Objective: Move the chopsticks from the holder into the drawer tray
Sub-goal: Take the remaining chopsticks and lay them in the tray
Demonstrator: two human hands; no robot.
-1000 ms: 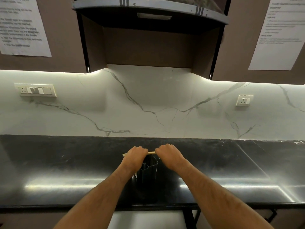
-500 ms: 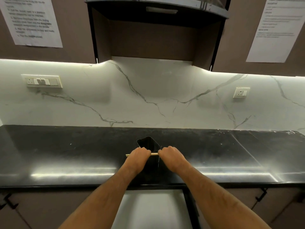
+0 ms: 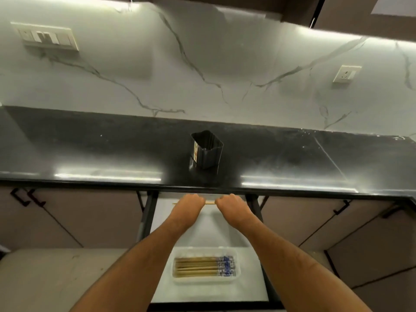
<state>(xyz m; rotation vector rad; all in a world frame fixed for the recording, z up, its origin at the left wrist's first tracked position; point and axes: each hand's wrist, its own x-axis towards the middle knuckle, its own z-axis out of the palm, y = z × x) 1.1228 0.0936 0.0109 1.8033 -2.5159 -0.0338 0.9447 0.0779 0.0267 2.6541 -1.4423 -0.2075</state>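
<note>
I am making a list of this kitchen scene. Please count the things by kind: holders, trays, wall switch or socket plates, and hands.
Holder: 1
Tray: 1
Switch plate: 1
Socket plate: 1
Hands: 2, left hand and right hand, both gripping chopsticks
Total: 6

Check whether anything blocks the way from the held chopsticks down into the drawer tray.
Nothing visible does. Left hand and right hand grip the chopsticks over the open drawer; the tray lies uncovered nearer the person, other chopsticks already inside.
</note>
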